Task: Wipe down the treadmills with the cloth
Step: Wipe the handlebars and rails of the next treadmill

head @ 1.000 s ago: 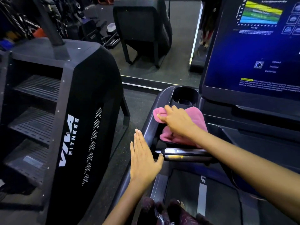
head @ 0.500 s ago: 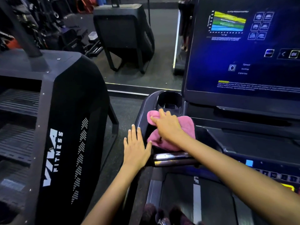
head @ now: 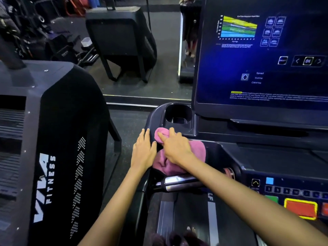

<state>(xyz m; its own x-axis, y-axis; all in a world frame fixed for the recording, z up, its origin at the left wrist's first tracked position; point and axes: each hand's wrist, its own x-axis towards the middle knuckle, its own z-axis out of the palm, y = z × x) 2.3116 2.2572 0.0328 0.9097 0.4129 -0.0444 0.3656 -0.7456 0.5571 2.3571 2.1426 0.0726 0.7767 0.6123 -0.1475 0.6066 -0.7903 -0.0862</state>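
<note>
— Two hands, you said; where are they?

— Both sit just below the middle of the frame. My right hand (head: 174, 148) lies on the pink cloth (head: 195, 151), fingers loosely spread and pressing it against the dark console of the treadmill (head: 229, 157), just below the cup holder (head: 177, 114).

— And the left?

— My left hand (head: 142, 151) is flat, fingers straight and together, resting on the console's left edge, touching the cloth's side.

— What else shows?

— The lit blue screen (head: 262, 55) fills the upper right. A silver handlebar (head: 177, 182) sits just below the cloth. At left stands a black machine marked VIVA FITNESS (head: 44, 187).
</note>
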